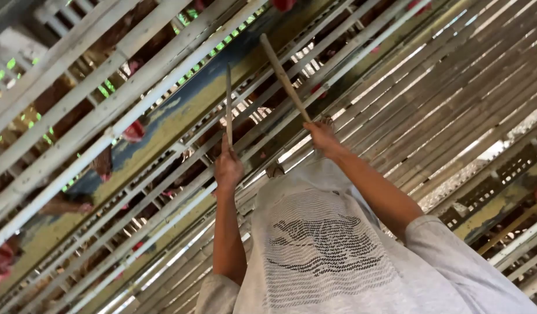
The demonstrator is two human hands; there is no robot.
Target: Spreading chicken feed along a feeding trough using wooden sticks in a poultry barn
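Slatted cages with hens fill the background, and against the trough [181,110] your left hand [228,168] grips a short stick [228,104] upright while your right hand [322,137] grips a longer stick [283,77] slanting up-left toward it.

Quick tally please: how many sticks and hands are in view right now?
Sticks: 2, the thin stick in the left hand and the thick stick in the right hand
Hands: 2
Total: 4

hens [134,131] blurred behind cage bars [105,110] — shirt [326,250] cut off below
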